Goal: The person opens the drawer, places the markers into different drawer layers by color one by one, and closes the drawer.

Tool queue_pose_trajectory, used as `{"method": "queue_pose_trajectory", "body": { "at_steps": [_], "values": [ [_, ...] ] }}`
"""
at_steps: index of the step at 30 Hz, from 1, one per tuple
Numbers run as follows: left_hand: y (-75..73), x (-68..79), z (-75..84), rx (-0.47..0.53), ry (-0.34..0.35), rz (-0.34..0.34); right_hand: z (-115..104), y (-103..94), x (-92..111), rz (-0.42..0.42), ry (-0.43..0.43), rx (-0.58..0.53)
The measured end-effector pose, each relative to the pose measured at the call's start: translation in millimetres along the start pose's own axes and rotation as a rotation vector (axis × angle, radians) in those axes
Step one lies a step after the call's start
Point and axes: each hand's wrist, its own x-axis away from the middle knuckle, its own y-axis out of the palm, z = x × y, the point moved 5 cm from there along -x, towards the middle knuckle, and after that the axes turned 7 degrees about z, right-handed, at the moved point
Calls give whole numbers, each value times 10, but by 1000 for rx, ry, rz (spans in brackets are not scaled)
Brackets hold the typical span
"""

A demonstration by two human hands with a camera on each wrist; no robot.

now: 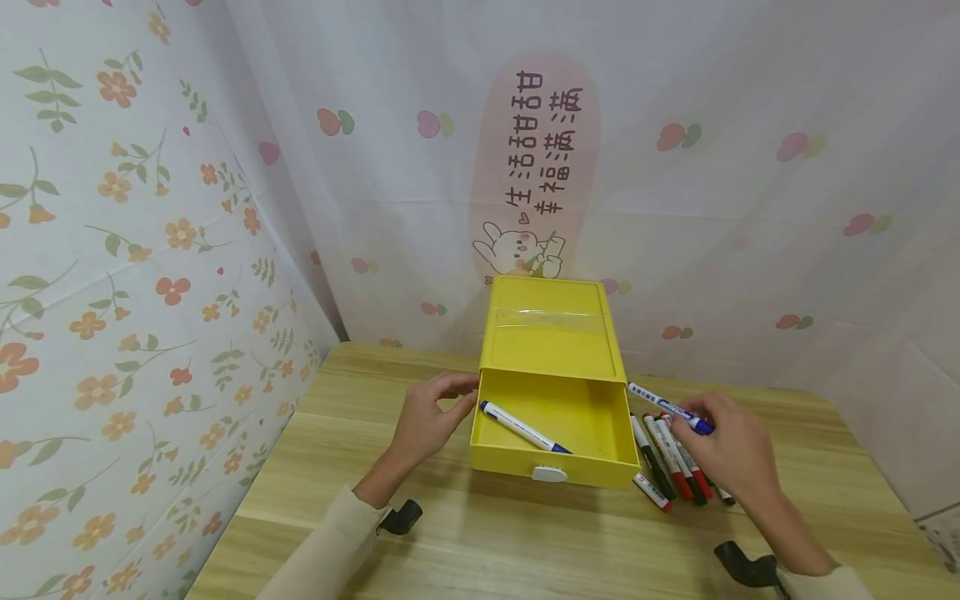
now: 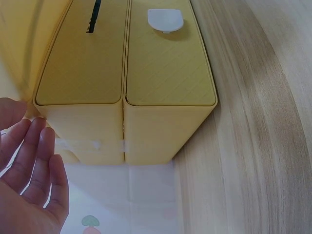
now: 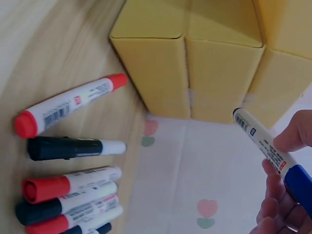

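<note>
A yellow drawer unit stands on the table with its top drawer pulled out. Inside that drawer a white marker with a blue cap lies slantwise. My left hand is at the drawer's left side, fingers loosely bent and holding nothing; the left wrist view shows the fingertips close to the yellow wall. To the right of the unit, my right hand pinches another blue-capped marker between thumb and fingers, its white end pointing toward the drawer.
Several markers with red and black caps lie together on the table below my right hand. One red-capped marker lies closer to the drawer front. White drawer handle sticks out on a lower drawer. Printed curtains hang behind the table.
</note>
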Motion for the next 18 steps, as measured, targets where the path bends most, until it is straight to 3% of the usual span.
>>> {"method": "queue_pose_trajectory", "body": {
  "at_steps": [18],
  "values": [
    [-3, -4, 3, -5, 12, 2, -163, -249, -131, 51, -42, 13]
  ]
}}
